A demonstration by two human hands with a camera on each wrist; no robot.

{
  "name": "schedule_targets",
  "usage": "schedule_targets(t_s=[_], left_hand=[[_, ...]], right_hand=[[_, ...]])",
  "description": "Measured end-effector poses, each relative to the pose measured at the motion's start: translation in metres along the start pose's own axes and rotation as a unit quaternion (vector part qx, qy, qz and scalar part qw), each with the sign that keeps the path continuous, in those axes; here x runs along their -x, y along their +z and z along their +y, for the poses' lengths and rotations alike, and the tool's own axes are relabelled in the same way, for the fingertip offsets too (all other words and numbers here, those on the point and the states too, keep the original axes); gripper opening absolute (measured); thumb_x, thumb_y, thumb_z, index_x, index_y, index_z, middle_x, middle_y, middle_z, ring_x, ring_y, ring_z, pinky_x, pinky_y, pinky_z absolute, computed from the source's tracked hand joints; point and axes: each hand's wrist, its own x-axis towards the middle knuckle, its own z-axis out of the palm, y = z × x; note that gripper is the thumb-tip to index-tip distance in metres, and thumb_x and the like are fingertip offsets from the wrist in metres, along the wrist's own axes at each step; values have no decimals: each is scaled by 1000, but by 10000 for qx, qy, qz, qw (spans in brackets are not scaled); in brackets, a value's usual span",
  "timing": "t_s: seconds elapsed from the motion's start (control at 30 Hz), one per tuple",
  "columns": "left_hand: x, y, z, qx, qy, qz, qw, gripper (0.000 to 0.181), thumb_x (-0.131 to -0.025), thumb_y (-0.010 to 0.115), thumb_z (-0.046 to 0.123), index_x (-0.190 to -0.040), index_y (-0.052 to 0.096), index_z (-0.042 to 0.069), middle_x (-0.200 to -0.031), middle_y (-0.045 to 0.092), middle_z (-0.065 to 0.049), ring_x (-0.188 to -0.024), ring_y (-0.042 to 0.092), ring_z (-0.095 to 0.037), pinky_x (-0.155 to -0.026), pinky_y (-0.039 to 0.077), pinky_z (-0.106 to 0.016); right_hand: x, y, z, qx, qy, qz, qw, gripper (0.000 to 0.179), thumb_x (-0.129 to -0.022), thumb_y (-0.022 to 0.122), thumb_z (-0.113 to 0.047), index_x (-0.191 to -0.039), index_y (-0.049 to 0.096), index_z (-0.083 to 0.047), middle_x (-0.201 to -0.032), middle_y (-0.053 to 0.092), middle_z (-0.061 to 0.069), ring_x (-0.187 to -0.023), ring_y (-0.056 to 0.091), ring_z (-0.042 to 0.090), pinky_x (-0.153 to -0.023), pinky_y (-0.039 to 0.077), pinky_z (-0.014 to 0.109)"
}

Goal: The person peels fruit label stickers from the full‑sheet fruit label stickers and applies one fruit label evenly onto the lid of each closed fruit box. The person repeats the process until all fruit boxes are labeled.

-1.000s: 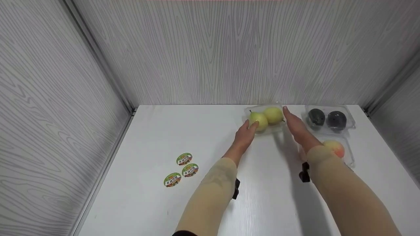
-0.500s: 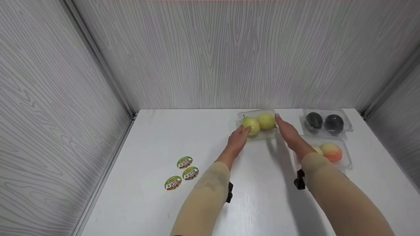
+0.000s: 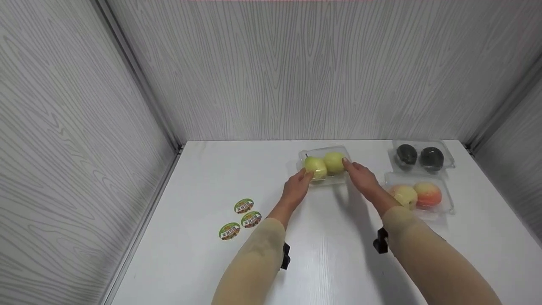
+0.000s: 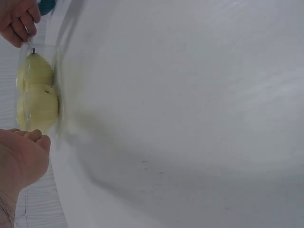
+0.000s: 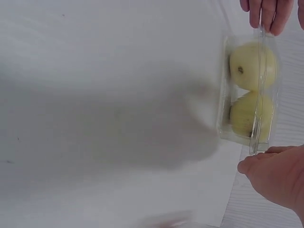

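Observation:
A clear plastic fruit box (image 3: 334, 181) with two yellow-green pears (image 3: 316, 167) stands toward the back of the white table in the head view. My left hand (image 3: 295, 187) holds its left end, and my right hand (image 3: 363, 180) holds the right end, thumb at the upper edge. From the left wrist, the box (image 4: 59, 95) appears with a hand at either end. In the right wrist view the lid rim (image 5: 259, 95) lies flat against the box and seems shut. Whether the box touches the table I cannot tell.
Right of my hands, a clear box with two dark, nearly black fruits (image 3: 432, 158) stands at the back. Before it is another box with two peach-like fruits (image 3: 427, 195). Several round labels (image 3: 229, 231) lie at left. Wood-grain panels (image 3: 271, 76) enclose the table.
Both hands have moved the pear box leftward and toward me, away from the back panel. My right hand has come closer against its end. The peach box is now more fully uncovered.

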Motion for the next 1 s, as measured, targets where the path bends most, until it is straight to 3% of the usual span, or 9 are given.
schedule_targets(t_s=[0.63, 1.0], left_hand=[[35, -26, -13, -446, 181, 158, 9987, 63, -109, 43, 46, -157, 50, 5, -160, 51, -11, -151, 42, -33, -124, 31, -45], [46, -33, -17, -529, 212, 138, 9983, 63, -110, 43, 47, -158, 50, 6, -159, 52, -12, -151, 43, -33, -124, 31, -44]], right_hand=[[32, 33, 5, 732, -424, 176, 9963, 83, -111, 39, -56, -164, 26, 7, -166, 32, 29, -153, 29, 50, -124, 24, 59], [42, 42, 7, 874, -502, 228, 9946, 80, -112, 41, -52, -164, 27, 7, -164, 34, 31, -150, 34, 53, -122, 29, 61]])
